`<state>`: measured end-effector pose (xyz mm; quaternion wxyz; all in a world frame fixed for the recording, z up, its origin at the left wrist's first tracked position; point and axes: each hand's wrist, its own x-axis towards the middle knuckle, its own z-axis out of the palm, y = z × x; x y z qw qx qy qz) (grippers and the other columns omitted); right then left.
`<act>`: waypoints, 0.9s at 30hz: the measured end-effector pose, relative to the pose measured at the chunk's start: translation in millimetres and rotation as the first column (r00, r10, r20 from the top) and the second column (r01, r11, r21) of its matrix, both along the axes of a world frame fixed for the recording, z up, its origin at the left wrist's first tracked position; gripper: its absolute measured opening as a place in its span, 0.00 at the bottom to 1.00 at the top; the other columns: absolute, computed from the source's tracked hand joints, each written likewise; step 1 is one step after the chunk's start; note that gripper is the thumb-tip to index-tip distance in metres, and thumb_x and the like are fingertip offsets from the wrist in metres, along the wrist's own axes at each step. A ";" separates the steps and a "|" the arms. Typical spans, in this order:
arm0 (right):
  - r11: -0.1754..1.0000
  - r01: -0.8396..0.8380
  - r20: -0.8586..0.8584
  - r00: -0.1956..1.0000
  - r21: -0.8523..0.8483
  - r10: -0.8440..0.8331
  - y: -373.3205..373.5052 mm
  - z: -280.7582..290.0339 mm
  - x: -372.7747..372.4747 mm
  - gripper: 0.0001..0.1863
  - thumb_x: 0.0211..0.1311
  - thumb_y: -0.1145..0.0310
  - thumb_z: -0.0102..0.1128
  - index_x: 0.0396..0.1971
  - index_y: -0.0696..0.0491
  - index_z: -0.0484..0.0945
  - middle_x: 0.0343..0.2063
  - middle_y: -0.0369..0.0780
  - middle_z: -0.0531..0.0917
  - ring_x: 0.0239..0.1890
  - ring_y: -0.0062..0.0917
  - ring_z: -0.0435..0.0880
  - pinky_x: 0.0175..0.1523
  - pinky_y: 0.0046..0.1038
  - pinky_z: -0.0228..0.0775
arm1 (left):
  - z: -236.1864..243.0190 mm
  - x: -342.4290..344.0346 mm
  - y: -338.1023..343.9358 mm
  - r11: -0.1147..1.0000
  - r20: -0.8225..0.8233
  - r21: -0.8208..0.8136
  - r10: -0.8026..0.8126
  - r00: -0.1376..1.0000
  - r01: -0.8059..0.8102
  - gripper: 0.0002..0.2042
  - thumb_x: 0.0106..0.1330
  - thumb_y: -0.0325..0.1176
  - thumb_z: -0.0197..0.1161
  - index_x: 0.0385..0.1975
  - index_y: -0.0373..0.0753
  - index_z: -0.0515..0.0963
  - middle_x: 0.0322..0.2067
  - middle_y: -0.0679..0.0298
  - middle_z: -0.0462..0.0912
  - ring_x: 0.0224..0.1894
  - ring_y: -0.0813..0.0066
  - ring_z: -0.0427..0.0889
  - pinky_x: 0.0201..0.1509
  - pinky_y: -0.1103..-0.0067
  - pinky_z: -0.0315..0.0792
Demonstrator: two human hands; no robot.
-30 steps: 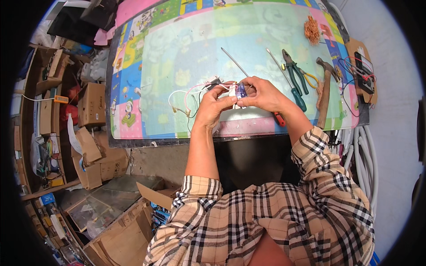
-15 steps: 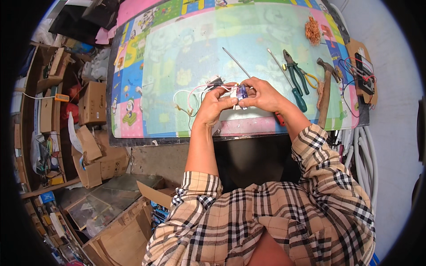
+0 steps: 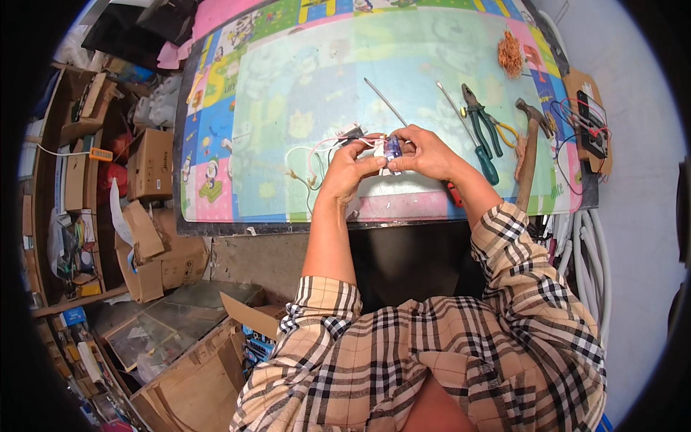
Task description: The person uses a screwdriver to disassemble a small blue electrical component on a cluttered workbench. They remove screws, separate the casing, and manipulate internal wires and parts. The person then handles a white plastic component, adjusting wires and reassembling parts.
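Cartoon-print mat [image 3: 302, 93] over the counter [image 3: 281, 229], shelves [image 3: 79, 302] w/ boxes off to the L. Near the front edge, my L hand [image 3: 347, 171] pinches the white side of a small blue-&-white part [image 3: 393, 150]; my R hand [image 3: 432, 155] grips the blue side, so it's held btwn them. Loose wires [image 3: 311, 157] loop out L. On the R: green-handled screwdriver [image 3: 486, 165], pliers [image 3: 472, 109], hammer [image 3: 530, 155]; copper tangle [image 3: 509, 57] farther back.

The person wears a tan plaid shirt [image 3: 392, 345] of woven cloth, crossed by black and white bands; its left sleeve [image 3: 324, 306] and right sleeve [image 3: 536, 284] look turned up, baring left hand [image 3: 347, 173] and right hand [image 3: 433, 155]. The flap [image 3: 471, 371] near the lower edge is perhaps a collar.
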<state>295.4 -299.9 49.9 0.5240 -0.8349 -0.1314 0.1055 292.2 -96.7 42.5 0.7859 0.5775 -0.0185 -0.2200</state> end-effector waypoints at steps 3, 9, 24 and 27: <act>0.999 0.002 -0.019 1.000 0.044 -0.001 0.5 -1.4 1.5 0.34 0.39 0.60 0.75 0.48 0.63 0.75 0.43 0.49 0.76 0.46 0.38 0.80 0.52 0.32 0.72 | -0.1 0.7 -0.6 1.000 0.010 0.016 0.021 1.000 -0.021 0.25 0.53 0.23 0.69 0.54 0.29 0.71 0.45 0.56 0.79 0.42 0.70 0.82 0.46 0.76 0.77; 0.995 -0.005 -0.034 0.999 0.099 0.009 0.5 -5.1 3.7 0.33 0.41 0.64 0.76 0.49 0.62 0.74 0.44 0.48 0.76 0.48 0.36 0.80 0.51 0.32 0.73 | 1.8 0.6 0.1 1.000 -0.001 0.013 0.019 1.000 -0.019 0.26 0.54 0.24 0.69 0.54 0.30 0.71 0.45 0.57 0.79 0.43 0.70 0.81 0.47 0.74 0.76; 0.951 0.028 -0.243 0.969 0.308 0.051 -6.2 -11.2 16.9 0.34 0.49 0.69 0.71 0.55 0.67 0.68 0.44 0.48 0.80 0.47 0.29 0.80 0.51 0.27 0.72 | -18.6 11.5 4.4 0.997 -0.070 -0.055 0.053 0.996 -0.057 0.24 0.56 0.23 0.66 0.55 0.34 0.71 0.47 0.61 0.76 0.45 0.73 0.79 0.47 0.77 0.77; 0.912 0.042 -0.287 0.954 0.409 0.085 -7.9 -11.0 16.9 0.33 0.50 0.71 0.70 0.56 0.64 0.68 0.46 0.46 0.79 0.49 0.28 0.79 0.53 0.26 0.71 | -18.6 12.6 6.6 0.994 -0.073 -0.101 0.042 0.996 -0.049 0.24 0.57 0.24 0.65 0.55 0.34 0.70 0.47 0.62 0.76 0.46 0.73 0.78 0.47 0.77 0.77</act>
